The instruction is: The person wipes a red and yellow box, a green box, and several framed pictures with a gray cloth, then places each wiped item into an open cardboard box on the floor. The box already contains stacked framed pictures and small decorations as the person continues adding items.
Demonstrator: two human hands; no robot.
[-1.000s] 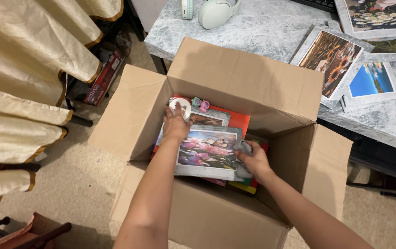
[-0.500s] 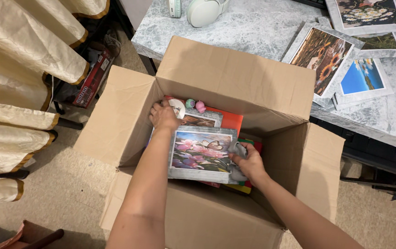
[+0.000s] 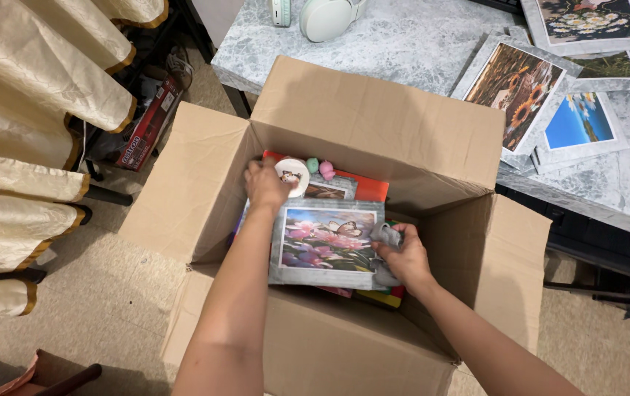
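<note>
An open cardboard box (image 3: 373, 117) stands on the floor in front of me. Inside lies a stack of flat pictures; the top one is a grey-framed picture of pink flowers and a butterfly (image 3: 326, 238). My right hand (image 3: 401, 253) grips that picture's right edge together with a small grey object. My left hand (image 3: 265, 183) reaches to the far left corner of the stack, fingers resting on it next to a small round white dish (image 3: 293, 174). Two small figures, green and pink (image 3: 321, 168), sit beside the dish on a red sheet (image 3: 372, 189).
A grey marbled table (image 3: 417, 44) stands behind the box, with several framed pictures (image 3: 527, 88) on its right part and pale green headphones (image 3: 327, 13) at the back. Cream curtains (image 3: 29, 110) hang at the left. A red carton (image 3: 150, 121) lies on the floor.
My left hand has shifted slightly along the far left of the stack near the dish. My right hand keeps its hold on the picture's edge. The view has drifted a little.
</note>
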